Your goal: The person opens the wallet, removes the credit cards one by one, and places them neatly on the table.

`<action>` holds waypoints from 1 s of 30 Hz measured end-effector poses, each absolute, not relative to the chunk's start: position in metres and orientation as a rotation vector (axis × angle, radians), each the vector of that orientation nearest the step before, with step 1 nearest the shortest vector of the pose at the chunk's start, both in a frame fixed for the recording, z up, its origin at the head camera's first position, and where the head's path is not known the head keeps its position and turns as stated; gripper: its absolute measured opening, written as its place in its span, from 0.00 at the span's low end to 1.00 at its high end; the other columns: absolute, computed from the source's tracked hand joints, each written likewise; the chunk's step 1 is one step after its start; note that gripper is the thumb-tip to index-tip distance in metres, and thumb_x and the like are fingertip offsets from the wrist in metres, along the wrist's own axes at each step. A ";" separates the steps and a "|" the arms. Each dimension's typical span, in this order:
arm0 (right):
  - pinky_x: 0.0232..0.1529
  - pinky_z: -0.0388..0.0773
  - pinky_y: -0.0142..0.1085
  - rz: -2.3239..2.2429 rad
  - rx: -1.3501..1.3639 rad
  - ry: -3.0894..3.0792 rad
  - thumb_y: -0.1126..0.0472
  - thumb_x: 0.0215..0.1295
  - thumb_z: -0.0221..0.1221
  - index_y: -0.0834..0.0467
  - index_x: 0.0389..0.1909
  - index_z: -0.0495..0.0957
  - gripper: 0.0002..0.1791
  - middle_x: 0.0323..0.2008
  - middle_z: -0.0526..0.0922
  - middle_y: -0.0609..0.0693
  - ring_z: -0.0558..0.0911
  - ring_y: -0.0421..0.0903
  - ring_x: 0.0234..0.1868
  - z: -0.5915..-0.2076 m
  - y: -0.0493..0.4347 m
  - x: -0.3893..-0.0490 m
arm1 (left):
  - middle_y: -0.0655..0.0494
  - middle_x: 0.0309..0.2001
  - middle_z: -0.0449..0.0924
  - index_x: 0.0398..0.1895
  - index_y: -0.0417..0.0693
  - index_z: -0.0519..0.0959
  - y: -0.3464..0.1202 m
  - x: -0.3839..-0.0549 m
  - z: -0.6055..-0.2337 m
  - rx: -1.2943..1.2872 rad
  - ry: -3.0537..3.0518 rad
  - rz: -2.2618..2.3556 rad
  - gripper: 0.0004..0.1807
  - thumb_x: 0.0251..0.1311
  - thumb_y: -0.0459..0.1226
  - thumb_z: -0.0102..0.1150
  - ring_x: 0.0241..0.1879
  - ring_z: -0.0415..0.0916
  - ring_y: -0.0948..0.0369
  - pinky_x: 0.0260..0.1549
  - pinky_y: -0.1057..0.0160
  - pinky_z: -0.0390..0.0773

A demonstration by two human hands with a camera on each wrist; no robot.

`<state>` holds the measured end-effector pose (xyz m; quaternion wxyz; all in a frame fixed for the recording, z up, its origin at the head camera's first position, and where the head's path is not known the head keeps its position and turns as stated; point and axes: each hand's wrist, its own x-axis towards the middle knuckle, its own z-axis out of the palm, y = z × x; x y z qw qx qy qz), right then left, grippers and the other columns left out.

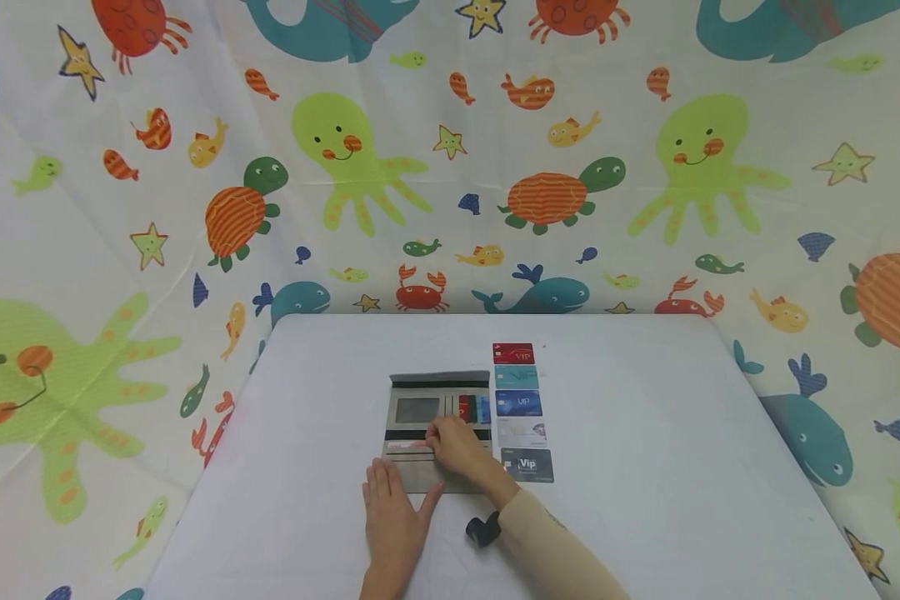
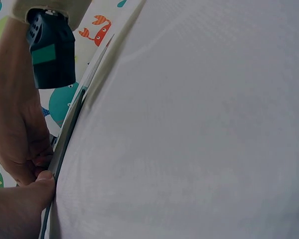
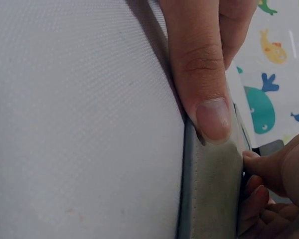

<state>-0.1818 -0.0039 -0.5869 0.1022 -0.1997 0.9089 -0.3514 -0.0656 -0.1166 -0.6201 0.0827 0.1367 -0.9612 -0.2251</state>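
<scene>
A grey wallet (image 1: 420,479) lies unfolded, with several cards in its upper slots and a pale card (image 1: 403,447) in a lower slot. My right hand (image 1: 461,450) reaches over the lower panel, thumb and fingers curled together at the pale card's right end, pinching it. Its curled fingers (image 3: 256,201) also show past the wallet edge in the right wrist view. My left hand (image 1: 396,512) lies flat with fingers extended at the wallet's lower left corner. Its thumb (image 3: 212,117) presses on the lower edge.
Right of the wallet, a column of several cards runs down the white table (image 1: 645,433): a red card (image 1: 513,353), a teal card (image 1: 517,377), a blue card (image 1: 519,403), a white card (image 1: 522,432) and a grey card (image 1: 527,466). A dark wrist camera (image 1: 483,530) sits under the right sleeve.
</scene>
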 end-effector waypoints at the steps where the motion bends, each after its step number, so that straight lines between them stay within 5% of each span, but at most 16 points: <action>1: 0.39 0.81 0.32 -1.040 -0.599 2.691 0.62 0.69 0.62 0.59 0.37 0.82 0.04 0.31 0.80 0.48 0.75 0.41 0.33 -0.588 -0.004 -0.181 | 0.25 0.74 0.54 0.70 0.22 0.60 -0.117 -0.066 -0.620 0.408 -2.870 -0.669 0.57 0.55 0.61 0.67 0.76 0.53 0.35 0.73 0.37 0.56; 30: 0.45 0.83 0.39 -0.974 -0.562 2.780 0.63 0.71 0.59 0.59 0.38 0.80 0.03 0.36 0.77 0.50 0.76 0.43 0.36 -0.589 -0.009 -0.177 | 0.26 0.75 0.54 0.71 0.24 0.60 -0.117 -0.065 -0.620 0.421 -2.871 -0.662 0.56 0.54 0.60 0.68 0.76 0.52 0.36 0.73 0.37 0.56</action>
